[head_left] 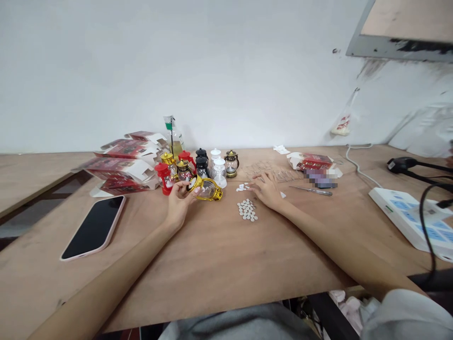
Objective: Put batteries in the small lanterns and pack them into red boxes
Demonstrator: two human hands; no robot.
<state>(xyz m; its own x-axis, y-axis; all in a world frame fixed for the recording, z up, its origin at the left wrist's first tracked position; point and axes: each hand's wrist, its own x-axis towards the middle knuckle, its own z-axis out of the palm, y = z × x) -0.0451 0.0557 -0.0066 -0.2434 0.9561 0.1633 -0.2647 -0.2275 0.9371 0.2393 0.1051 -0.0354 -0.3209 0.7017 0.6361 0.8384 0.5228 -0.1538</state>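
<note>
My left hand (179, 200) is closed on a small gold toy lantern (206, 188), which lies on its side just above the wooden table (219, 264). My right hand (266, 190) rests palm down on the table with its fingers spread, touching small white paper bits (242, 187). A cluster of several round button cells (247, 210) lies just in front of that hand. Behind the gold lantern stand several more little lanterns (201, 165) in red, black, white and gold.
A phone (95, 226) lies face up at the left. Flat red-and-white cartons (122, 163) are stacked behind it, with a bottle (173, 137) beside them. At the right are scissors (313, 190), a red package (311, 161), a white power strip (410, 215) and black cables (424, 208).
</note>
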